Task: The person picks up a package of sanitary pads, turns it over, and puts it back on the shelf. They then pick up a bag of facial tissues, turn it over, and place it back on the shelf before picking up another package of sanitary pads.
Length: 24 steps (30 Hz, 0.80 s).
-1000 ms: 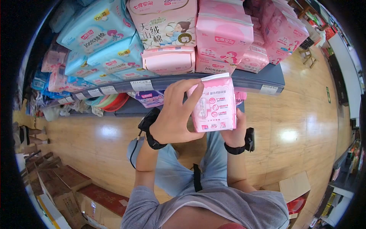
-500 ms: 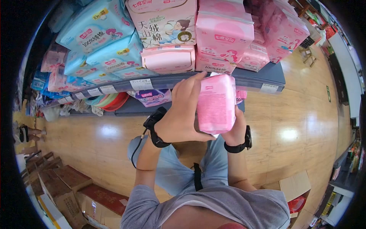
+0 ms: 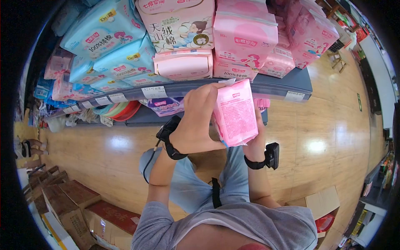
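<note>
Right, pink pad pack (image 3: 235, 112) first: soft plastic wrap, held upright w/ a slight tilt, in front of the shelf edge (image 3: 275, 86) at chest level. The face toward me is dense small print, too small to read, plus a small white label near the top and a white flap on the top edge. A bit of blue shows at the bottom corner.

My left hand (image 3: 196, 123) is clamped on the pack's left side, fingers curled over its upper edge. My right hand (image 3: 257, 139) grips it from behind and below at the lower right; mostly hidden by the pack. Both wrists wear black bands w/ small devices, left wristband (image 3: 171, 137) and right wristband (image 3: 266, 157).

Just behind, price tags (image 3: 154, 92) run along the grey shelf edge; can't read them. On the shelf above: a beige pack (image 3: 177, 27) printed 天山绒棉 w/ a cartoon figure, brand 七度空间 at the top. Left of it, blue packs (image 3: 104, 35) marked 100%纯棉. A pale pink flat pack (image 3: 183, 64) lies under the beige one. Right of that, stacked pink packs (image 3: 243, 37), same brand, 100% on the lower one.

Lower shelf holds a purple-and-white pack (image 3: 164, 106) and red basins (image 3: 121, 111). Cardboard boxes (image 3: 66, 204) sit on the wood floor (image 3: 316, 125) at lower left.
</note>
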Each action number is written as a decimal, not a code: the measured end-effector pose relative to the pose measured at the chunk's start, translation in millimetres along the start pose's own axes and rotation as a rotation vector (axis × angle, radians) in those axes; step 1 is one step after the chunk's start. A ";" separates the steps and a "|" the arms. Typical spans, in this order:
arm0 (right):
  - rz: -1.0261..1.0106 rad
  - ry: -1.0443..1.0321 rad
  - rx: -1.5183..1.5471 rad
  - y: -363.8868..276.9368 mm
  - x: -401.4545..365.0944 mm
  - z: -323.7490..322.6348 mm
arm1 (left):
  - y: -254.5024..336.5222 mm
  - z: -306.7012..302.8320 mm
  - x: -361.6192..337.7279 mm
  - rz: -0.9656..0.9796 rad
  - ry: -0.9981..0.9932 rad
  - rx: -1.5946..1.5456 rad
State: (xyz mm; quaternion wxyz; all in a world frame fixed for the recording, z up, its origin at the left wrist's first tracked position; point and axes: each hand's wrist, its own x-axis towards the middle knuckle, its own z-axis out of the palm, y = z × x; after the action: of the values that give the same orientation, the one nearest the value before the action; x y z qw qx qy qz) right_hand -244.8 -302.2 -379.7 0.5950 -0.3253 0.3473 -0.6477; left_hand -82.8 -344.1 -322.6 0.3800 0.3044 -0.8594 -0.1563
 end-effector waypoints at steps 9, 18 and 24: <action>-0.228 0.038 -0.396 -11.2 -11.7 12.1 | 18.3 5.8 2.5 -0.024 -0.046 0.214; 0.195 -0.178 0.706 13.2 -14.6 -21.5 | 14.9 -10.4 8.8 -0.106 -0.067 0.062; 0.026 -0.091 0.304 -7.0 -5.8 -13.6 | 0.1 -6.0 -0.8 0.115 -0.010 0.163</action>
State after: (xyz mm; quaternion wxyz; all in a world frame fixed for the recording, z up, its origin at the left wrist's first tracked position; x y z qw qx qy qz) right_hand -259.5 -295.2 -381.3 0.6607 -0.2558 0.2220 -0.6699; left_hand -78.0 -343.7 -319.0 0.3578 0.2836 -0.8873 -0.0653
